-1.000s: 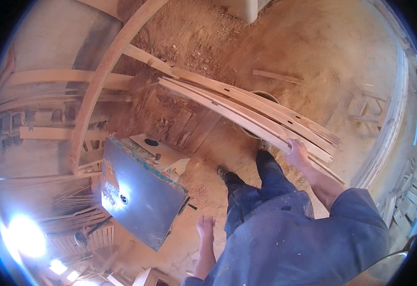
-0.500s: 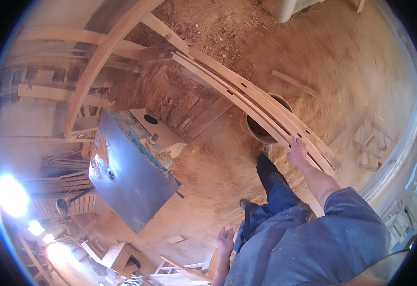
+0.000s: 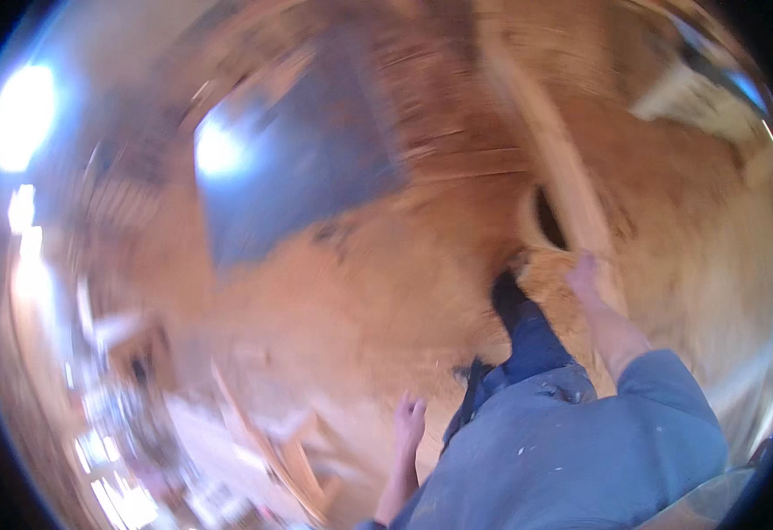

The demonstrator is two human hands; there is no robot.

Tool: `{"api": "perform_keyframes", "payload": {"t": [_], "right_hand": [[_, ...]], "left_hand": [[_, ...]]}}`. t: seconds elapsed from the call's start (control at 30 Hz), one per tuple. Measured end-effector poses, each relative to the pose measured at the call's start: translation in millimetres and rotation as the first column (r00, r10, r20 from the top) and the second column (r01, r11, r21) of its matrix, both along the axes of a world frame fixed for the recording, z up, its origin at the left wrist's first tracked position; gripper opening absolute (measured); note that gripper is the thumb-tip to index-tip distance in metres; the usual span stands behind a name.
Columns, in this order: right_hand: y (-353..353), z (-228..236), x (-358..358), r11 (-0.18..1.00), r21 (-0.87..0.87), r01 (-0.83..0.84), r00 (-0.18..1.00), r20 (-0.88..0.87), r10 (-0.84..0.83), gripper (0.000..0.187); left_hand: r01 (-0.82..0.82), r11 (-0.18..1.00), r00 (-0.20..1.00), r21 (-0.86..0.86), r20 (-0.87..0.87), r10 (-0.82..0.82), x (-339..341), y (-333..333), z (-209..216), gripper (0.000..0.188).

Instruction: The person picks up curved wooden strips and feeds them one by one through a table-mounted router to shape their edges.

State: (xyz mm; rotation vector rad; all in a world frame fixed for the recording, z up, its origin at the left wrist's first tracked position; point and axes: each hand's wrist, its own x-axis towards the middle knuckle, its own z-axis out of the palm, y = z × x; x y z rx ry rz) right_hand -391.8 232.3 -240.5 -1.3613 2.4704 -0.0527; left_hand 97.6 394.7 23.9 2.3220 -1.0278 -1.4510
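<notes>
My right hand (image 3: pixel 584 276) is at the left edge of long pale wooden boards (image 3: pixel 559 159), near their closer end. Motion blur smears its fingers, so how they rest or grip is unclear. The boards run away from me and pass above a round bucket (image 3: pixel 544 219) with a dark inside. My left hand (image 3: pixel 410 420) hangs low beside my body, fingers loosely bent and nothing seen in it.
A machine with a flat grey metal top (image 3: pixel 298 168) stands ahead on the left. Wooden pieces (image 3: pixel 303 464) lie at the lower left. A pale block-like thing (image 3: pixel 696 102) is at the far right. Sawdust covers the brown floor (image 3: pixel 386 291).
My view has swung, blurring the picture. The boards now point more straight ahead, and the metal-topped machine sits higher in view. My right hand stays beside the boards.
</notes>
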Motion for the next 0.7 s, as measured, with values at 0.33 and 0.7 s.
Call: {"api": "perform_keyframes", "payload": {"t": [0.33, 0.7], "right_hand": [[131, 60, 256, 0.665, 0.11, -0.739, 0.673, 0.159, 0.722, 0.041], [185, 157, 624, 0.134, 0.021, -0.991, 0.122, 0.577, 0.808, 0.045]], "left_hand": [[-0.767, 0.595, 0.614, -0.242, -0.006, 0.789, 114, 371, -71, 0.059], [-0.953, 0.028, 0.108, -0.3, -0.251, 0.962, 162, 443, -131, 0.055]]}}
